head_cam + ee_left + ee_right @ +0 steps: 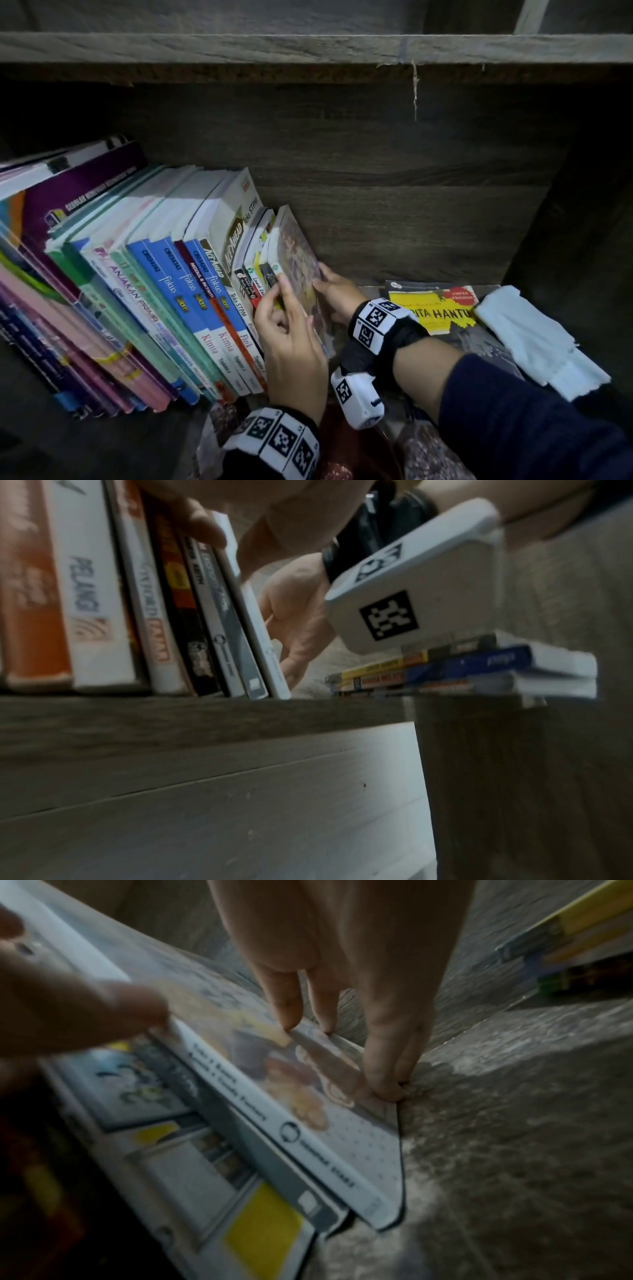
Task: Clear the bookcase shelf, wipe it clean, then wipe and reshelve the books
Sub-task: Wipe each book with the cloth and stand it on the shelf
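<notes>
A thin book with an illustrated cover (298,260) (359,1150) stands at the right end of the leaning row of books (154,274) on the dark wooden shelf (514,1123); its white spine (260,631) faces out. My left hand (279,287) (137,1012) pinches the top of that spine, the other fingers curled. My right hand (322,277) (342,1056) (294,631) lies behind the book with straight fingers, the tips on its fore edge. A folded white cloth (534,339) lies on the shelf at the far right.
A flat stack of books (431,311) (445,669) topped by a yellow-and-black cover lies right of my right wrist. The shelf board above (308,48) overhangs. The bookcase side panel (582,205) closes the right. Bare shelf shows between row and stack.
</notes>
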`<state>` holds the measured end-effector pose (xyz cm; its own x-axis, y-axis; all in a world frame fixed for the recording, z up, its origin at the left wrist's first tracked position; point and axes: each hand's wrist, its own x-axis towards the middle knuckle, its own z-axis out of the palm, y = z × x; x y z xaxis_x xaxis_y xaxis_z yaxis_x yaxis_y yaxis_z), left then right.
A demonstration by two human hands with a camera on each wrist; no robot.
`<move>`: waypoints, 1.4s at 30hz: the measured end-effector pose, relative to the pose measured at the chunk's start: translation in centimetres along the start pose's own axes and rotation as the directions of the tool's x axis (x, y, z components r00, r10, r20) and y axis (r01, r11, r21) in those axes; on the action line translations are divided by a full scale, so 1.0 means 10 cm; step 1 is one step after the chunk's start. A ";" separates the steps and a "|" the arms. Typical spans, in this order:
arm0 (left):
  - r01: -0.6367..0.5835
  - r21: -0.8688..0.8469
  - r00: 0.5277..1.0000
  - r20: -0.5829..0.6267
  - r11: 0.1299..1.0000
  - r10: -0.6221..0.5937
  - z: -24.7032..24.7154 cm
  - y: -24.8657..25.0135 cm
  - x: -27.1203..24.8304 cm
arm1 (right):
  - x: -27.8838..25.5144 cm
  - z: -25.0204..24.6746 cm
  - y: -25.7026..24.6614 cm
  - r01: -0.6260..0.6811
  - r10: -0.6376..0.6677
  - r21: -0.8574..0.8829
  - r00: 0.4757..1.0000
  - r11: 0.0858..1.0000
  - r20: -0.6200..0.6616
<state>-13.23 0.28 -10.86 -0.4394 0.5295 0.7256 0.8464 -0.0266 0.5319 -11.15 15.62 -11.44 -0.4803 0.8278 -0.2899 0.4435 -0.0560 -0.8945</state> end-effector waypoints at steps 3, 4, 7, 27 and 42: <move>0.021 0.112 0.999 0.032 0.993 -0.025 0.04 -0.03 -0.04 | 0.09 0.00 0.02 -0.006 0.005 0.031 1.000 1.000 0.017; 0.027 0.133 0.999 0.037 0.991 -0.033 0.05 -0.03 -0.06 | 0.06 -0.01 0.00 0.010 -0.013 0.058 0.999 0.998 0.045; 0.066 0.160 0.997 0.027 0.985 -0.071 0.07 -0.02 -0.07 | -0.05 -0.06 0.03 0.079 -0.087 0.092 0.992 0.993 0.087; 0.161 0.067 0.415 0.901 0.985 -0.129 0.50 0.39 -0.44 | -1.49 -2.01 1.15 -0.420 0.019 -0.705 0.866 0.572 -0.501; 0.232 0.109 0.397 0.896 0.966 -0.197 0.58 0.39 -0.47 | -1.71 -2.04 0.58 0.075 -0.302 -0.544 0.890 0.835 -0.341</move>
<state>-6.10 2.61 -14.70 -0.0714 0.9756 -0.2076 0.7487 0.1899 0.6351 15.06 12.56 -4.69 -0.3033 0.9442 0.1285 0.7464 0.3192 -0.5839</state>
